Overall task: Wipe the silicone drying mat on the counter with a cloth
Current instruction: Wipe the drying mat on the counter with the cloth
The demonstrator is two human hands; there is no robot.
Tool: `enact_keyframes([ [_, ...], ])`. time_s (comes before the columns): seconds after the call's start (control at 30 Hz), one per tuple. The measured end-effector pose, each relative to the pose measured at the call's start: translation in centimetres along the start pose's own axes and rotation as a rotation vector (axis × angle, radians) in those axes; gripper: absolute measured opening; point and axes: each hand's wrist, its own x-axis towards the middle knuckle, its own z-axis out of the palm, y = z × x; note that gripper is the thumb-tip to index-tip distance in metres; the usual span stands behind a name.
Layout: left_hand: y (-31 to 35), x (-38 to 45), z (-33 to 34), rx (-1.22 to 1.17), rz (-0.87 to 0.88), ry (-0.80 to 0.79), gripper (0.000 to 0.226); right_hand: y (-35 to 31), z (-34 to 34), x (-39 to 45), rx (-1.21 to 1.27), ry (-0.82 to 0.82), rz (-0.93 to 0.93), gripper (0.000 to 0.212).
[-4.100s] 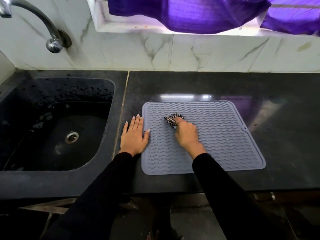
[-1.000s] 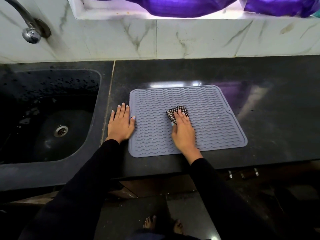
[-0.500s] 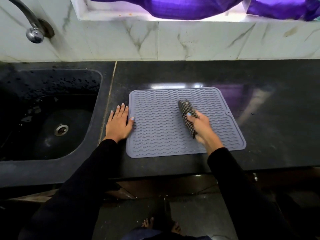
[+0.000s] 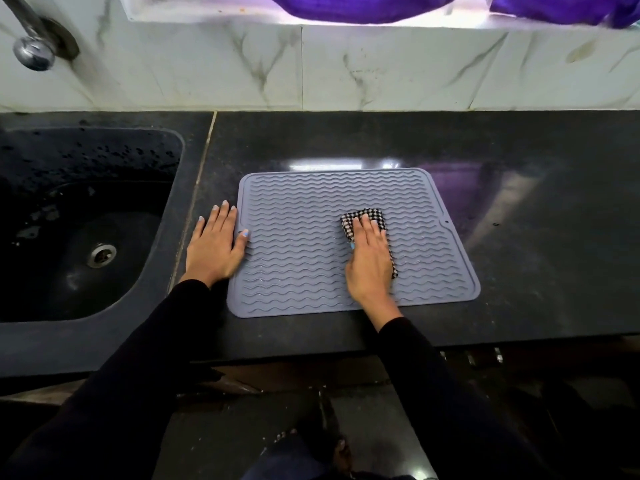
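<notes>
Dark counter (image 4: 519,202) held the mat (image 4: 298,244). Right hand (image 4: 369,261) pressed the cloth (image 4: 362,216) flat mid-mat, fingers straight. Left hand (image 4: 214,247) lay spread, steadying its edge. Wiping looked partway done.

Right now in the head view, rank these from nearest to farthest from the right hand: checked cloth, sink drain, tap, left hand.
1. checked cloth: under the right hand, on the mat.
2. left hand: at the mat's left edge.
3. sink drain: in the basin, far left.
4. tap: top left, by the wall.
</notes>
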Motion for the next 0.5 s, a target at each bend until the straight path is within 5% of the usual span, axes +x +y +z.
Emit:
enact_keyframes([
  [0.13,-0.2,-0.1,-0.1,-0.013,0.006,0.018,0.072,0.0,-1.2,0.0,0.104,-0.090,-0.006,0.068],
  [0.3,-0.1,-0.3,-0.4,-0.035,0.002,0.015,0.073,3.9,-5.6,2.7,0.795,-0.118,0.315,0.040],
  [0.4,0.0,-0.2,-0.4,-0.032,-0.004,0.008,0.073,5.5,-7.6,3.2,0.775,0.060,0.452,0.041],
  [0.5,0.0,-0.1,-0.3,-0.033,-0.005,0.003,0.074,4.5,-7.5,1.6,0.492,0.110,0.257,0.046],
])
